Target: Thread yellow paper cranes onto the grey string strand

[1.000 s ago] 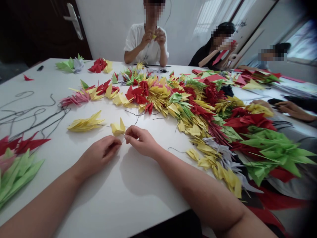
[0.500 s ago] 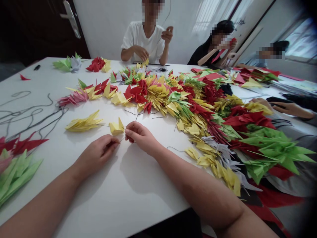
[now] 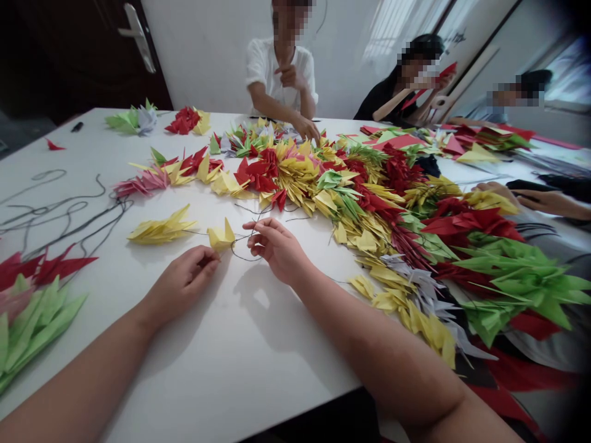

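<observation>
A single yellow folded-paper crane (image 3: 221, 237) lies on the white, smooth worktop (image 3: 207, 357) between the two hands, its body creased and boxy, with a pointed flap standing upright. A thin dark cord (image 3: 241, 258) runs from it and curves into a loose loop at three o'clock. The right hand (image 3: 279, 252) is there too, fingers apart beside the cord; whether they pinch it cannot be told. At seven o'clock the left hand (image 3: 191, 277) is just beside the crane, fingers together; any cord between them cannot be made out.

At nine o'clock, a spiky bundle of nested yellow paper (image 3: 161, 226) joins the same line. From twelve to four o'clock sweeps a dense heap of sharp-tipped folded paper (image 3: 295, 175) in yellow, red, green and pale lilac. Large green paper points (image 3: 44, 320) fan out at eight o'clock.
</observation>
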Motion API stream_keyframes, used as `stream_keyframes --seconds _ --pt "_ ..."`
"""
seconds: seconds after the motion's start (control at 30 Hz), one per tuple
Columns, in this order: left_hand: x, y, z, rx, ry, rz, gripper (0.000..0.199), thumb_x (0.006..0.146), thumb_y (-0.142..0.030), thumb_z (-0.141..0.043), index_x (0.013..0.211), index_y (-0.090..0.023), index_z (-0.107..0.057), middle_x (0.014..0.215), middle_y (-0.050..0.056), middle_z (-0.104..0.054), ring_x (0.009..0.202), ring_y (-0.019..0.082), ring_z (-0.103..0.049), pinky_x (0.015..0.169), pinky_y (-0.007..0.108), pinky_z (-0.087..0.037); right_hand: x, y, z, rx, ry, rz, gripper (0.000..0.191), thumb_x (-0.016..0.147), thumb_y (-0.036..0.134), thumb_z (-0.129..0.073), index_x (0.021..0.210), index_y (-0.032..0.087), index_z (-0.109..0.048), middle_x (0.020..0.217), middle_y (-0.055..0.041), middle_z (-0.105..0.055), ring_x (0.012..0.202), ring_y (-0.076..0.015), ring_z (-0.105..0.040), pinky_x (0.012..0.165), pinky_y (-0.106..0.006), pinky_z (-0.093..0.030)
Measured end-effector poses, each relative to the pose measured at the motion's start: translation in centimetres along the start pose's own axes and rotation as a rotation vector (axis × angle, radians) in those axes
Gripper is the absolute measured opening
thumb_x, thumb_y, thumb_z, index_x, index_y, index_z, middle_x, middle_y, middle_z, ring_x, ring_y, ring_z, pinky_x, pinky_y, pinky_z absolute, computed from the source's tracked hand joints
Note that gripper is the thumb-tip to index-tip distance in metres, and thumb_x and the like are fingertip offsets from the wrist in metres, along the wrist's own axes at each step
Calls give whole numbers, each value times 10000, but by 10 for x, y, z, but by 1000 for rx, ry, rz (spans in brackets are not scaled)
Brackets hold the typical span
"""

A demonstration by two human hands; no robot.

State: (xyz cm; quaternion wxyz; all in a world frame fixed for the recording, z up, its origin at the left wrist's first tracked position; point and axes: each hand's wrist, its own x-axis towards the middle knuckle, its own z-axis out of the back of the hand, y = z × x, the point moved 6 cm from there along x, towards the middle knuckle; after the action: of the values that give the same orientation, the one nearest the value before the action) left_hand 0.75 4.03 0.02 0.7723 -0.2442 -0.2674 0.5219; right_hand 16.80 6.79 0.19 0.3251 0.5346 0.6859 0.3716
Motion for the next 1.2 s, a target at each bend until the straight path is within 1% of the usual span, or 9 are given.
stream_keyframes --seconds 0.1,0.27,0.37,0.47,0.6,0.7,0.93,1.07,1.2 --pt "-1 -1 0 20 0 -8 227 832 -401 -401 854 -199 -499 773 6 -559 710 141 -518 623 248 -432 0 -3 -4 62 74 -64 197 671 258 -591 707 179 -414 866 -12 -639 522 -60 -521 490 -201 -361" --pt "-3 -10 3 78 -31 -73 196 845 -363 -389 846 -200 -498 792 1 -555 726 130 -519 646 239 -431 -2 -8 -5 11 79 -135 142 662 163 -534 752 186 -427 557 69 -517 445 -54 -452 491 -197 -341" --pt "-4 -16 6 124 -70 -124 176 852 -333 -381 829 -199 -493 766 -5 -544 702 122 -512 656 240 -430 -3 -6 -6 -130 83 -101 109 665 130 -447 759 182 -464 492 86 -400 418 -46 -363 464 -191 -271" --pt "-4 -20 9 152 -109 -167 167 849 -315 -381 801 -198 -490 743 -4 -543 686 124 -516 632 240 -433 -6 -4 -14 -306 172 -55 149 680 136 -416 783 170 -518 516 72 -359 465 -51 -337 482 -200 -260" --pt "-4 -21 8 172 -108 -213 147 851 -295 -383 809 -196 -483 743 0 -542 689 128 -523 622 243 -438 -11 -7 -22 -573 290 2 177 689 245 -564 851 176 -548 546 76 -314 495 -58 -294 477 -208 -238" --pt "-5 -23 6 201 -93 -264 135 859 -268 -372 833 -195 -483 772 7 -547 724 132 -528 665 253 -436 -11 -10 -20 -678 280 18 202 692 345 -608 767 174 -530 531 79 -285 490 -57 -254 472 -212 -219" --pt "-3 -18 11 226 -152 -145 144 859 -292 -360 817 -197 -460 769 8 -533 711 136 -512 658 258 -425 -5 -6 -12 -488 164 24 254 784 369 -479 626 180 -412 601 44 -375 581 -79 -378 578 -233 -312" --pt "-2 -17 9 212 -100 -115 174 859 -317 -338 809 -198 -455 756 9 -529 694 141 -509 646 265 -419 0 -8 -4 -328 96 24 297 775 419 -499 613 176 -446 613 34 -406 603 -83 -392 611 -236 -329" --pt "-2 -18 4 183 -29 -133 187 863 -328 -337 819 -196 -462 768 9 -534 694 136 -507 648 259 -417 2 -11 1 -179 22 11 223 712 393 -593 709 171 -569 637 34 -467 643 -73 -427 657 -222 -338"
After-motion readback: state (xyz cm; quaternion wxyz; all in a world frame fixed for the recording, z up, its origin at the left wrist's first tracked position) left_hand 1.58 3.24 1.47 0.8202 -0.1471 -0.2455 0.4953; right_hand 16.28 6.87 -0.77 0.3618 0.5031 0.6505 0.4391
